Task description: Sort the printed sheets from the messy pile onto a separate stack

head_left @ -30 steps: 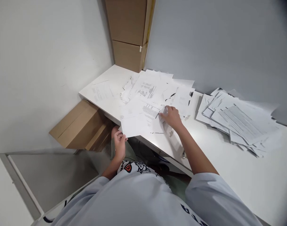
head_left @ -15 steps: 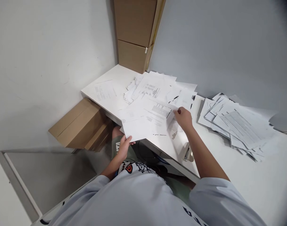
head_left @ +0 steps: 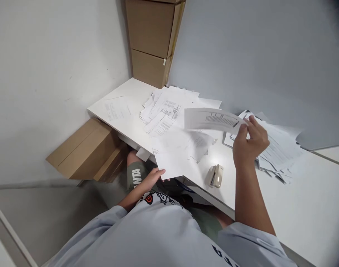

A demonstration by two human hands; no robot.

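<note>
Between the thumb and fingers of my right hand (head_left: 250, 142) is the right end of a printed sheet of paper (head_left: 213, 119), which bends in the air above the desk. My left hand (head_left: 155, 175) pinches the near corner of a mostly blank sheet (head_left: 172, 157) at the desk's front edge. Behind these lies a spread of printed papers (head_left: 169, 105), one bearing a round stamp. A beige stapler (head_left: 217, 176) rests on the desk between my hands, nearer the right forearm.
A messy stack of papers (head_left: 280, 148) lies on the right of the white desk (head_left: 311, 196). Tall cardboard boxes (head_left: 149, 33) stand in the back corner. More cardboard boxes (head_left: 83, 148) sit left of the desk, below its top. A single sheet (head_left: 118, 108) lies far left.
My right hand has lifted its sheet off the papers and carried it right, toward the stack. The stapler is now fully uncovered. My left hand keeps its hold on the corner.
</note>
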